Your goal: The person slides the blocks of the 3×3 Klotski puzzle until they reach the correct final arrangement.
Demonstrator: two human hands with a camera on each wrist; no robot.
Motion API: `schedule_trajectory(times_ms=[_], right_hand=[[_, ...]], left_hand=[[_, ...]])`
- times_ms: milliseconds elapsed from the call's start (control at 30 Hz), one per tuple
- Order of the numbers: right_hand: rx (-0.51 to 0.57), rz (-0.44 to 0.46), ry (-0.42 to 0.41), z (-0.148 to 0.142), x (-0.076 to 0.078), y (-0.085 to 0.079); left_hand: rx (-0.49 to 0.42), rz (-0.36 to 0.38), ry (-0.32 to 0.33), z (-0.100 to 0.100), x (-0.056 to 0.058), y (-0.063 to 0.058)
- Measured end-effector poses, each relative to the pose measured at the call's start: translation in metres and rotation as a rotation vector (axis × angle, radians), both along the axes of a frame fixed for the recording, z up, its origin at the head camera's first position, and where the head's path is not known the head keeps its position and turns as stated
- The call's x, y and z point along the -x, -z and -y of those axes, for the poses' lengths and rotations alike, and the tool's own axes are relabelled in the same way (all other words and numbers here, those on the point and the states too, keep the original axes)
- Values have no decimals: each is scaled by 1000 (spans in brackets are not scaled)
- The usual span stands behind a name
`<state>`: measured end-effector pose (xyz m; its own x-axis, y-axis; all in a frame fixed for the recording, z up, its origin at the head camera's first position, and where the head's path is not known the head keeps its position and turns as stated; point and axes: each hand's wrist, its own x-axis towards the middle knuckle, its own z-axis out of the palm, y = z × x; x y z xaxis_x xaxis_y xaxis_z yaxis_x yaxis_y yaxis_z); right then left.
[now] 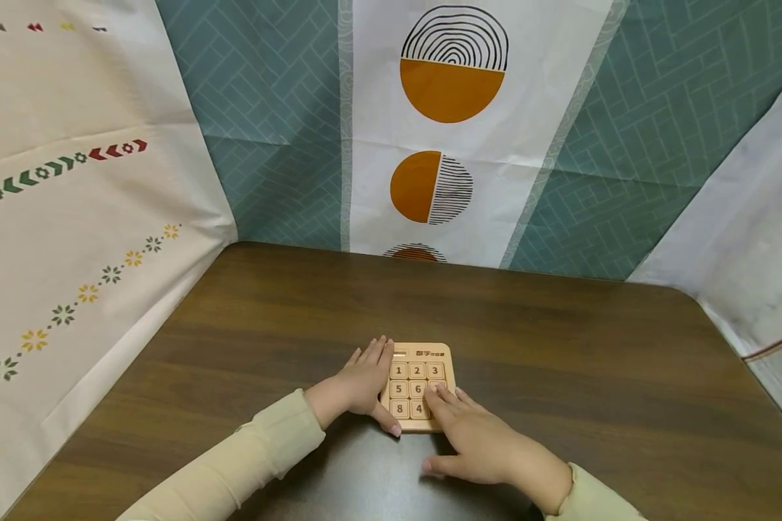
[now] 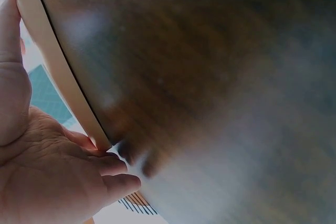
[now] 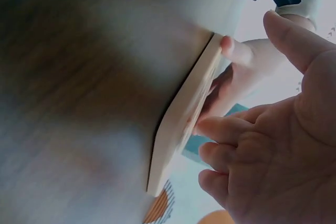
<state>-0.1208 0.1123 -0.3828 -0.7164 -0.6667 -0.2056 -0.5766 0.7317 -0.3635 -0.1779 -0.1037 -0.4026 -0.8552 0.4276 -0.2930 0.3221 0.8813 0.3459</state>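
A wooden number slide puzzle [image 1: 400,409] with square tiles lies on the table; the digits 1, 2, 3, 5, 6, 8 and 4 can be read. My left hand [image 1: 367,380] holds it along its left side, thumb at the near corner and fingers toward the far corner. In the left wrist view, the puzzle's side edge [image 2: 63,66] runs between thumb and fingers. My right hand [image 1: 476,441] reaches over the right side, fingertips at the right-hand tile of the middle row and thumb held apart. It covers the lower right of the tile grid.
The brown wooden table [image 1: 287,304] spreads around the puzzle. Behind it hangs a green and white patterned cloth [image 1: 274,145]. An embroidered white cloth [image 1: 91,239] borders the left, and a pale cloth [image 1: 756,231] the right.
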Motion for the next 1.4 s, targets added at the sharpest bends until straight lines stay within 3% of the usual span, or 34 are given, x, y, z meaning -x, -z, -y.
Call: schedule_trajectory(times_ms=[200,467,900,1200,1400], right_hand=[[1,-21,-51,3,-5,-2],[-36,15,-100,2,-7,-1],[-52,10,-42,-12,-2,-9],[20,25,-35,4,17,5],[-5,54,-45,6,9,2]], left_hand=[[-6,6,1,-1,0,2],[6,14,-4,0,2,3],[18,12,-1,-1,2,4],[13,11,1,-3,2,6],[37,9,1,-2,3,4]])
